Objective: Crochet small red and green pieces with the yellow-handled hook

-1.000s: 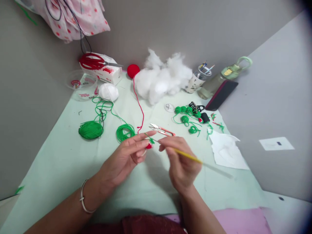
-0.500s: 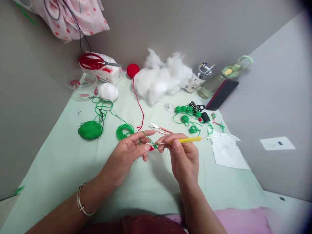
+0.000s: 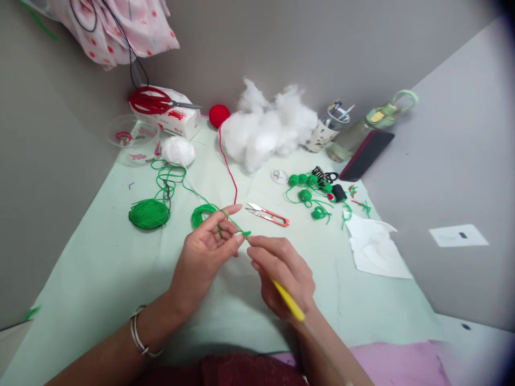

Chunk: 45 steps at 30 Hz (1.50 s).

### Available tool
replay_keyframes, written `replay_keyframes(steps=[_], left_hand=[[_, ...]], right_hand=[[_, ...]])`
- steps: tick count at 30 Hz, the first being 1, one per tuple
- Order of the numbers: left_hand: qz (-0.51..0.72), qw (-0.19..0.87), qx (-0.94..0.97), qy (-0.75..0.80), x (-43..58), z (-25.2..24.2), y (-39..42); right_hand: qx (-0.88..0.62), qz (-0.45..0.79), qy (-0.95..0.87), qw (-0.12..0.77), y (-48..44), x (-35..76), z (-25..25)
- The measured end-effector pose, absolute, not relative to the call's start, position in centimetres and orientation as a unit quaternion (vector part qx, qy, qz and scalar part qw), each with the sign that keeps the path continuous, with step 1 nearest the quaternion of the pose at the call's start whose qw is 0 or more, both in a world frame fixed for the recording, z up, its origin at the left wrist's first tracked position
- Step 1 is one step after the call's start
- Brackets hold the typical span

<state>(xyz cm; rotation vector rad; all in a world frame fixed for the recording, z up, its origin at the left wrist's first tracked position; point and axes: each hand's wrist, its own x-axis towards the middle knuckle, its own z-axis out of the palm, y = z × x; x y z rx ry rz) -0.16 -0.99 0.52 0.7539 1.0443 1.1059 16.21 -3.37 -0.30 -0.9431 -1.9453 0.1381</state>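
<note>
Between thumb and fingers, my left hand (image 3: 209, 244) pinches a small crochet piece (image 3: 244, 234), of which green and a bit of white show; the rest is hidden. Green yarn (image 3: 193, 190) runs from the table up over the left fingers. My right hand (image 3: 285, 273) is closed around a crochet hook with a yellow handle (image 3: 290, 301), its tip hidden at the piece by the fingers. The handle slants down toward my right wrist. Just beyond my hands lie small thread snips (image 3: 269, 215) with orange handles and a coil of green yarn (image 3: 198, 216).
Left: a green yarn ball (image 3: 149, 214), white yarn ball (image 3: 178, 150), clear tub (image 3: 132, 139) and red scissors (image 3: 155, 101) on a box. Behind: red yarn ball (image 3: 219, 116), white stuffing (image 3: 267, 126). Right: green crocheted balls (image 3: 304, 195), pen cup (image 3: 324, 131), bottle (image 3: 354, 136), phone (image 3: 367, 155), white paper (image 3: 376, 246).
My right hand has turned and moved down and left, swinging the yellow handle from nearly level to pointing toward me. The snips' handles are now uncovered. The red on the piece no longer shows.
</note>
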Motion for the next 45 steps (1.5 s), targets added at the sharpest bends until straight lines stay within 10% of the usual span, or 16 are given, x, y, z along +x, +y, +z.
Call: replay_keyframes(steps=[12, 22, 30, 45], left_hand=[[0.421, 0.788, 0.243, 0.378, -0.2, 0.4, -0.9], [0.432, 0.766, 0.282, 0.385, -0.8, 0.9, -0.4], [0.415, 0.805, 0.228, 0.357, -0.5, 0.4, -0.6], [0.415, 0.768, 0.291, 0.391, -0.5, 0.8, -0.6]], right_hand=[[-0.411, -0.014, -0.817, 0.404, -3.4, 16.1, -0.2], [-0.426, 0.314, -0.621, 0.578, -1.9, 15.7, 0.2], [-0.438, 0.119, -0.752, 0.479, -3.1, 16.1, -0.3], [-0.401, 0.467, -0.515, 0.597, -2.0, 16.8, -0.3]])
